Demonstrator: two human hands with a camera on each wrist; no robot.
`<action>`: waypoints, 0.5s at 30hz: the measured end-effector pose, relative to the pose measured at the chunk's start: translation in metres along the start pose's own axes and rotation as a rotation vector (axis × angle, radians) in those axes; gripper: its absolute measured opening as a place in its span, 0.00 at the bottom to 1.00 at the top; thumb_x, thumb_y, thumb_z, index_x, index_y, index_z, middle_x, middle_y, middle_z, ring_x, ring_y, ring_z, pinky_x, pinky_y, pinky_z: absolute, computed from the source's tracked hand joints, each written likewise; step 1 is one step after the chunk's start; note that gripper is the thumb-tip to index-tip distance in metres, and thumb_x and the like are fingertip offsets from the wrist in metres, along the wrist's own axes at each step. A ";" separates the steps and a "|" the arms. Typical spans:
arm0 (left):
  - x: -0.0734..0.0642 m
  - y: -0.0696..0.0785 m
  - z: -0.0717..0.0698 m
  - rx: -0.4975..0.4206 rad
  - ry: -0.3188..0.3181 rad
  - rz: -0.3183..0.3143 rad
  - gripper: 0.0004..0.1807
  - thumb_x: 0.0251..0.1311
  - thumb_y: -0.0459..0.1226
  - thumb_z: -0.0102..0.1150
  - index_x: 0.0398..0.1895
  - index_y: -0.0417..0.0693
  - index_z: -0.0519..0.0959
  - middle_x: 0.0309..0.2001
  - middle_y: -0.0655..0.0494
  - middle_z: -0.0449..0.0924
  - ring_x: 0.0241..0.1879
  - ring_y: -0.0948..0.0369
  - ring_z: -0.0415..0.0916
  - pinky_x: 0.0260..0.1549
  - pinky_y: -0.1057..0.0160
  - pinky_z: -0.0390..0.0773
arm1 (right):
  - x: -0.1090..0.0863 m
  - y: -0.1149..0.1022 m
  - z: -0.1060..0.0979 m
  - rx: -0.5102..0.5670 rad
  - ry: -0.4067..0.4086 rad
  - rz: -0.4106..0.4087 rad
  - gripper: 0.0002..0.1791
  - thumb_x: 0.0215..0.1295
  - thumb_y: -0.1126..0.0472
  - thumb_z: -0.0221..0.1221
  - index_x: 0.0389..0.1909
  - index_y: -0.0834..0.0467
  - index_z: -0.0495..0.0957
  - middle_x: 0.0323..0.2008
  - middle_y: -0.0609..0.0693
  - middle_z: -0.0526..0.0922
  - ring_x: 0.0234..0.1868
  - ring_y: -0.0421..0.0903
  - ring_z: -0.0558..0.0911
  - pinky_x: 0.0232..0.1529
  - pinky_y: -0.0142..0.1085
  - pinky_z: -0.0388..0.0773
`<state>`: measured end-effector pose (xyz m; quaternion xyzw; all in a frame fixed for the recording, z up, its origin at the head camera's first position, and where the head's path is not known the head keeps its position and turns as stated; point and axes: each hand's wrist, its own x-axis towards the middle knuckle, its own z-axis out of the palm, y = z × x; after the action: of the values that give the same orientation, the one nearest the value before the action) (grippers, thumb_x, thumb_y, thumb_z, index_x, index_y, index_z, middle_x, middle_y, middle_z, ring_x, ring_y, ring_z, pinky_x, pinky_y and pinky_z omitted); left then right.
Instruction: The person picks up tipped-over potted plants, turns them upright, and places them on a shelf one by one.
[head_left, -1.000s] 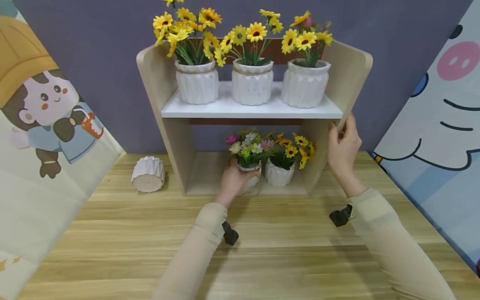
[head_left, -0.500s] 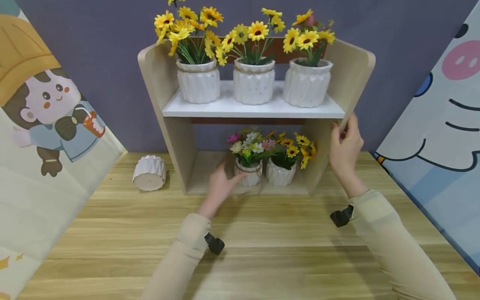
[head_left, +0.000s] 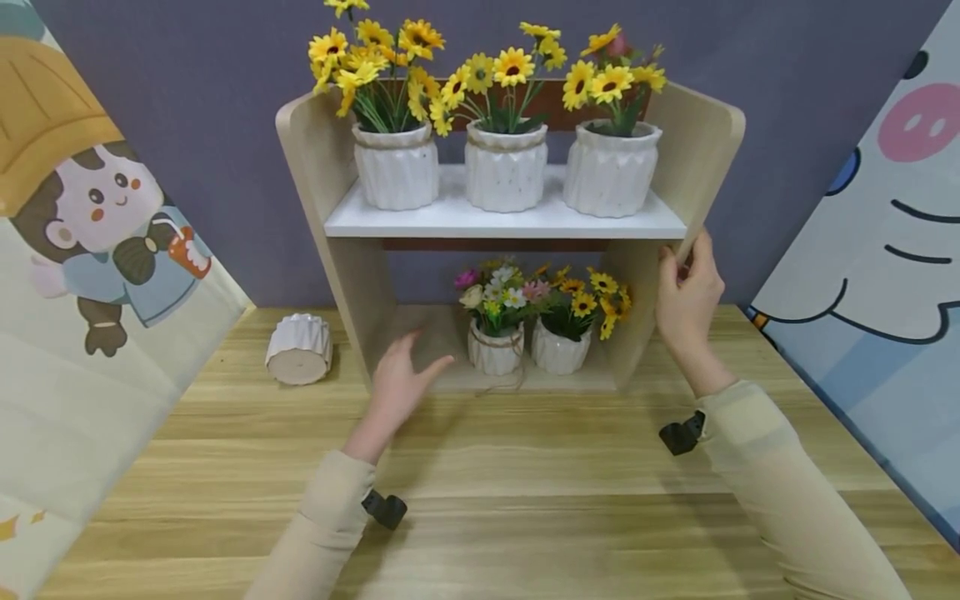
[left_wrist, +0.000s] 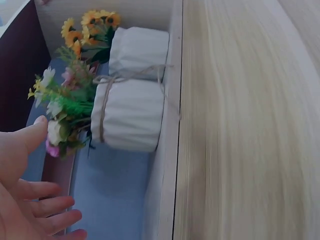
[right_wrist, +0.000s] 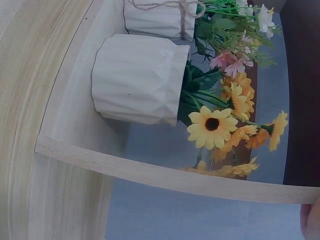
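Note:
My left hand (head_left: pixel 399 379) is open, fingers spread and holding nothing, at the lower left front of a two-tier wooden shelf (head_left: pixel 495 223). Just right of it, a white flowerpot of mixed flowers (head_left: pixel 497 350), tied with twine, stands on the bottom tier, apart from my fingers. Beside that one is a white flowerpot of yellow sunflowers (head_left: pixel 560 348). With my right hand (head_left: pixel 690 296) I grip the front edge of the shelf's right side panel; only a bit of that hand shows in the right wrist view. The left wrist view shows my left fingers (left_wrist: pixel 52 205) extended.
Three white pots of yellow flowers, among them a middle pot (head_left: pixel 506 167), stand on the upper tier. An empty-looking white pot (head_left: pixel 298 350) lies on its side on the wooden table (head_left: pixel 525 500), left of the shelf. A grey wall (head_left: pixel 225 167) rises behind.
My left hand has let go of the pot of mixed flowers and moved left and toward me. That pot stays on the bottom tier. My right hand keeps its grip on the side panel.

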<state>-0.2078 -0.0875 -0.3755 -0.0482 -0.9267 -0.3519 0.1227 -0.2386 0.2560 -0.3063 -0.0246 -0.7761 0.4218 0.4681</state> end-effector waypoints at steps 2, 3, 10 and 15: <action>-0.002 -0.004 -0.006 0.013 0.005 0.009 0.39 0.51 0.55 0.59 0.61 0.38 0.65 0.60 0.39 0.66 0.59 0.43 0.63 0.57 0.45 0.62 | 0.000 -0.001 0.001 0.005 0.001 0.001 0.19 0.65 0.53 0.48 0.57 0.44 0.68 0.47 0.51 0.79 0.43 0.42 0.78 0.38 0.31 0.75; -0.004 -0.006 -0.010 0.021 0.008 0.014 0.38 0.51 0.55 0.59 0.59 0.38 0.66 0.59 0.39 0.67 0.58 0.43 0.64 0.57 0.46 0.62 | 0.000 -0.001 0.002 0.007 0.003 0.002 0.19 0.65 0.53 0.48 0.57 0.44 0.68 0.47 0.51 0.79 0.43 0.42 0.78 0.38 0.31 0.75; -0.012 -0.024 -0.029 0.065 0.015 0.016 0.33 0.52 0.53 0.59 0.54 0.38 0.72 0.54 0.39 0.72 0.54 0.45 0.69 0.51 0.47 0.68 | 0.000 -0.004 0.001 0.012 0.007 -0.001 0.19 0.65 0.53 0.48 0.56 0.45 0.69 0.45 0.52 0.79 0.41 0.41 0.77 0.36 0.27 0.71; -0.021 -0.041 -0.043 0.107 0.025 0.011 0.28 0.54 0.51 0.59 0.52 0.40 0.74 0.52 0.40 0.74 0.50 0.46 0.72 0.45 0.47 0.72 | -0.001 -0.002 -0.001 0.004 0.004 0.011 0.18 0.65 0.53 0.48 0.56 0.48 0.69 0.44 0.52 0.79 0.40 0.42 0.77 0.36 0.25 0.70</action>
<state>-0.1867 -0.1471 -0.3760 -0.0421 -0.9423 -0.3017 0.1387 -0.2369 0.2547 -0.3053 -0.0289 -0.7741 0.4259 0.4674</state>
